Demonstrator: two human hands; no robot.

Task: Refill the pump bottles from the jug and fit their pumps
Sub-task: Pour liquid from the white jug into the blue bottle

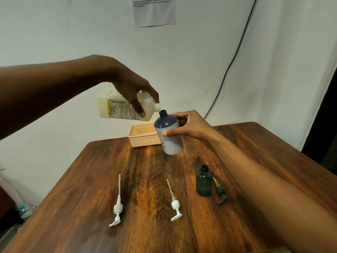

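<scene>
The left hand (131,88) grips the cream plastic jug (116,106) from above, with the fingers and thumb curled round its body. The jug lies almost on its side in the air, at about 11 o'clock from the middle of the view. Its spout (157,106) is just over the open neck (163,112) of the pump bottle (171,141) – whether they touch, I cannot tell, and no liquid stream is visible.

The right hand (189,125) holds this bottle above the table (145,234). The thumb is on the front and the fingers are wrapped behind the upper body, and the bottle leans a little toward the jug.

On the table, two white pumps (117,207) (176,205) lie at 7 and 6 o'clock. A dark green bottle (204,181) stands open at 4 o'clock with a dark pump (221,194) just beside it. A peach basket (140,137) is at 12 o'clock, behind the held bottle.

I judge that the jug is stiff and rather heavy for one hand, so a grip round its middle, near the balance point, is best. The bottle is probably light now and will become heavier – it should be held round the body, not by the narrow neck. Spilled soap would make both of them slippery.
</scene>
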